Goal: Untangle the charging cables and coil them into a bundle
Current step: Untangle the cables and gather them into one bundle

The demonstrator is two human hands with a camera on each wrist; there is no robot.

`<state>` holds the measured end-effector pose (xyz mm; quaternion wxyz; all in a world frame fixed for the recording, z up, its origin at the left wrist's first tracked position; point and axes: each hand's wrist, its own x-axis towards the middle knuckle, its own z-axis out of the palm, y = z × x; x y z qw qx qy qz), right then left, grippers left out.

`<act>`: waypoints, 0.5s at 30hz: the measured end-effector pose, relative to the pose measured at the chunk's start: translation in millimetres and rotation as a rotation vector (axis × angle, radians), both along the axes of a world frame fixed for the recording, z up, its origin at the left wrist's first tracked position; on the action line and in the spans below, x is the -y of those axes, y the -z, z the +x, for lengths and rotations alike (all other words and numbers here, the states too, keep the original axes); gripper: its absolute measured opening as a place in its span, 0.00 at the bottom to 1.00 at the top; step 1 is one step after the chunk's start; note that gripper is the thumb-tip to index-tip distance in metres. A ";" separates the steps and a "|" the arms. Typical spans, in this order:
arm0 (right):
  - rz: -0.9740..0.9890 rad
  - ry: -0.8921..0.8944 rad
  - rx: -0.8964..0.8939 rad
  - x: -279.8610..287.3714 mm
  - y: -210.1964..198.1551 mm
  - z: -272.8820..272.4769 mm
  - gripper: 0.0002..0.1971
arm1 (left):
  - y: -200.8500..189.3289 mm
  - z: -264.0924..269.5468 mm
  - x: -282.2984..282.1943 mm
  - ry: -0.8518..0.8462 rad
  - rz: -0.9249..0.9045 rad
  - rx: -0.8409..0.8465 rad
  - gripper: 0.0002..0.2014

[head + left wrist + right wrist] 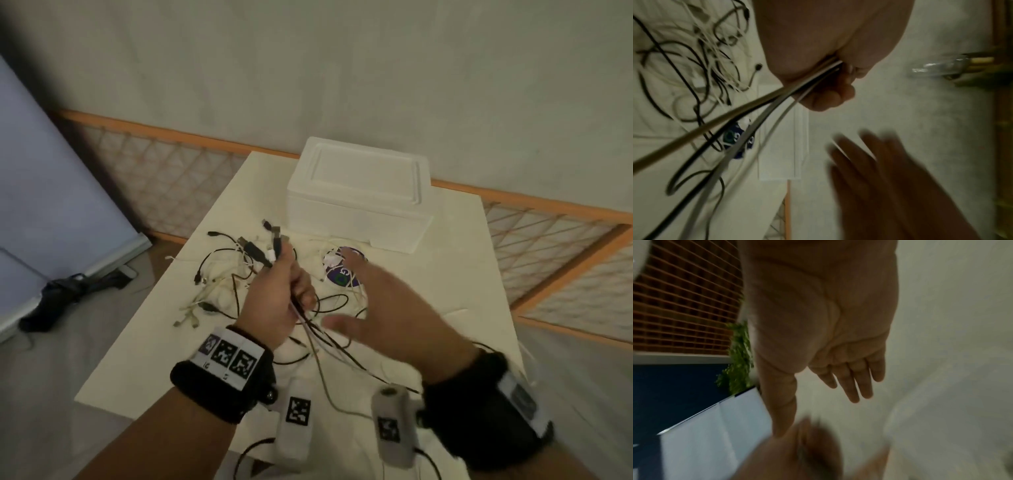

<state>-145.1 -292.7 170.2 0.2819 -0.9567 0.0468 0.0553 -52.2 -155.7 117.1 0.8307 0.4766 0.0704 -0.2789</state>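
Left hand, frame centre: fist clenched round gathered charging cables, plug ends upright, seemingly to align them for coiling. Right hand, centre right: fingers spread, grasping nothing. Remaining tangle lies on the table, centre left.

Black and white charging cables lie in a messy tangle on the table, near the white box.

Dim, flat indoor light in all views; no hard shadows, no glare. Head view soft, bowed at edges, right hand motion-smeared. Left wrist view blurred lower right, cables streaked. Right wrist view grainy, heavy blur along bottom.
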 end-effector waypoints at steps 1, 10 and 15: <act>0.106 -0.088 -0.113 -18.3 14.2 5.4 0.40 | -5.7 -9.6 3.8 0.003 -0.046 0.020 0.26; -0.129 -0.188 -0.345 52.0 114.9 -27.1 0.23 | 52.8 -4.1 -129.8 -0.631 -0.064 -0.248 0.24; -0.237 -0.083 -0.430 97.5 125.3 -40.9 0.46 | 105.5 -23.6 -175.1 -0.794 0.031 -0.413 0.24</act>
